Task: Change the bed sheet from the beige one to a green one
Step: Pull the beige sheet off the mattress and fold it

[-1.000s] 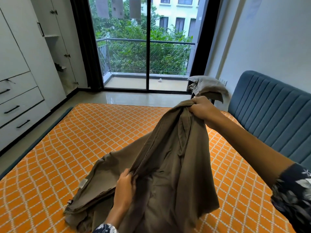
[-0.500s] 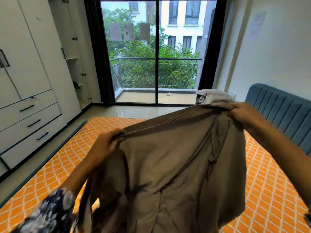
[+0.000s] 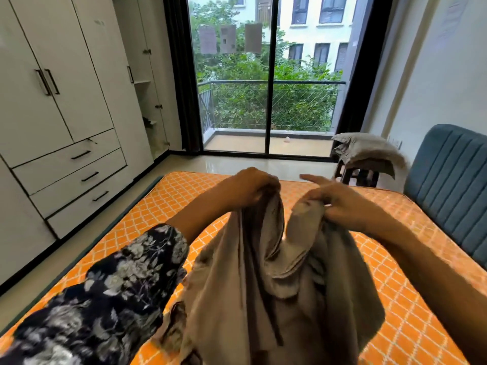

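A grey-green sheet [image 3: 276,299] hangs bunched in front of me above the bare orange diamond-patterned mattress [image 3: 411,325]. My left hand [image 3: 250,187] grips one part of the sheet's top edge in a fist. My right hand [image 3: 340,204] pinches another part of that edge, with its forefinger pointing out straight. The two hands are close together, a small gap between them. The sheet's lower part drapes down out of the frame. A folded beige cloth [image 3: 369,151] lies on a dark stool [image 3: 358,175] beyond the bed's far right corner.
A blue padded headboard [image 3: 448,185] runs along the right side. White wardrobes with drawers [image 3: 71,164] line the left wall across a strip of floor. Glass balcony doors [image 3: 268,83] stand behind the bed.
My hands, spread wide apart half a second ago, have come together at the middle, so the stretched top edge of the sheet is now gathered and folded between them.
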